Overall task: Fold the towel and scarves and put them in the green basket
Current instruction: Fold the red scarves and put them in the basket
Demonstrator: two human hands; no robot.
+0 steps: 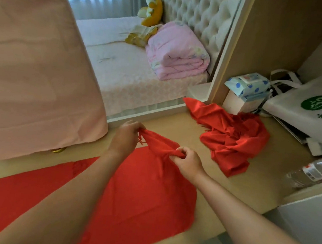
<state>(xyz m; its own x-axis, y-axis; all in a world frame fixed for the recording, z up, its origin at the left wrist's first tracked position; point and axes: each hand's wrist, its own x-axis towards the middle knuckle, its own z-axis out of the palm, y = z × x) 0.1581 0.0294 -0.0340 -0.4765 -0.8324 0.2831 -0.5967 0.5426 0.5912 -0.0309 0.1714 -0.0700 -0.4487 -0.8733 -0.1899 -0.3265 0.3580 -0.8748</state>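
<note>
On the beige desk (238, 188), your left hand (125, 137) pinched the fringed corner of the red scarf (140, 188). Your right hand (188, 162) gripped a bunched fold of the same edge. Both raised that end; the remainder lay spread flat toward you. A second red scarf (231, 140) lay crumpled beyond, near a wet-wipes pack (248, 85).

scarf (140, 188): matt red cloth, fringed | desk (175, 123): smooth pale wood-look | bottle (312, 172): clear glossy plastic

Only unreadable print on white bag (302, 117)
</note>
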